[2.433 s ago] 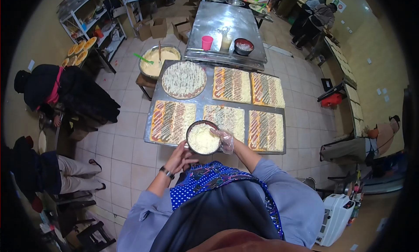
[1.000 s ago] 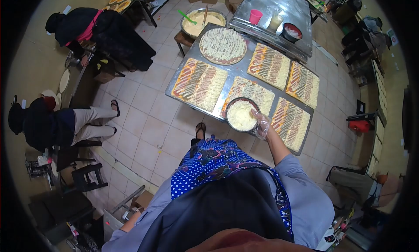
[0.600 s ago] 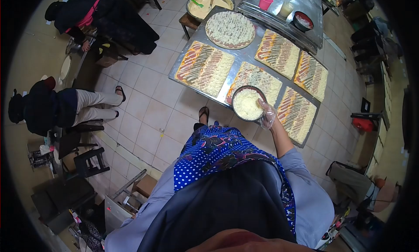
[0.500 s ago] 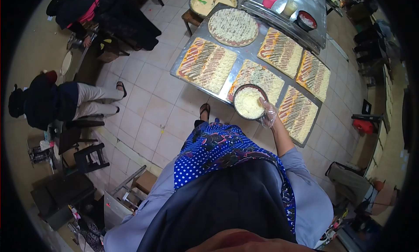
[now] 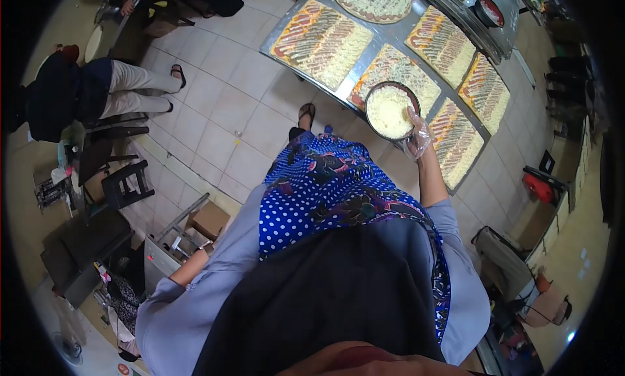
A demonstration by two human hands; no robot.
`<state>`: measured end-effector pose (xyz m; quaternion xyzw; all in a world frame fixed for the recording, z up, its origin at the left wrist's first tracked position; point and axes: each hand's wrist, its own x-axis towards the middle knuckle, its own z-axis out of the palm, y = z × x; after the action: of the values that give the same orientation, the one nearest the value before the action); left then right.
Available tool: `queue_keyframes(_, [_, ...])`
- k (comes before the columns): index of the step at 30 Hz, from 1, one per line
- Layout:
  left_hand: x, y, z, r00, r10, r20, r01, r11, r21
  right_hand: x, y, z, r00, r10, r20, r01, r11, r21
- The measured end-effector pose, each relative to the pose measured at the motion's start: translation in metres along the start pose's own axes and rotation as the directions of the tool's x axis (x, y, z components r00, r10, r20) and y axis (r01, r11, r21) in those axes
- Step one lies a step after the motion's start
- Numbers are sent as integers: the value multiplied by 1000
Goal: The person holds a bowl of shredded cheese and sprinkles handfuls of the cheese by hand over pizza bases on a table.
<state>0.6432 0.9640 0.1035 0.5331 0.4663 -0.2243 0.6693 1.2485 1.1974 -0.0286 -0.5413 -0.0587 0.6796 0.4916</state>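
Note:
My right hand (image 5: pixel 420 136), in a clear plastic glove, grips the right rim of a dark bowl (image 5: pixel 369 119), thumb over the edge. Pale grated cheese (image 5: pixel 389 110) fills the bowl, which is held up over the front edge of a metal table (image 5: pixel 348 83). Just beyond it lies a rectangular pizza (image 5: pixel 397 73) with sauce stripes and grated topping, partly covered by the bowl. Another rectangular pizza (image 5: pixel 457 145) lies right of my hand. My left forearm (image 5: pixel 191 266) is low at my side with a band at the wrist; its fingers cannot be made out.
More rectangular pizzas (image 5: pixel 322 44) and a round one (image 5: pixel 372 0) cover the table. A red-rimmed dark bowl (image 5: pixel 488 11) stands at the back right. At left are a person (image 5: pixel 71 89) in light trousers and a black stool (image 5: pixel 128 184). A cardboard box (image 5: pixel 209 220) sits near my left arm.
The view has shifted, so the table appears higher and farther right. My right hand still holds the bowl near the table's front edge. My left forearm has come into view.

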Motion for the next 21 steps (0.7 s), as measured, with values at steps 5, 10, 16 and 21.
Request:
queue_keyframes(5, [44, 28, -41, 989, 78, 123, -81, 996, 25, -1, -2, -3, 994, -20, -104, 7, 993, -121])
queue_keyframes(10, [104, 73, -123, 956, 136, 259, -177, 974, 139, -1, 2, 1, 993, -75, -92, 68, 995, -75])
queue_keyframes(16, [140, 102, -162, 951, 170, 259, -207, 970, 125, 17, 19, 3, 1000, -8, 22, 10, 997, -71])
queue_keyframes(21, [214, 181, -223, 908, 180, -378, -164, 984, 75, 40, 38, 18, 999, -22, 35, 28, 983, -179])
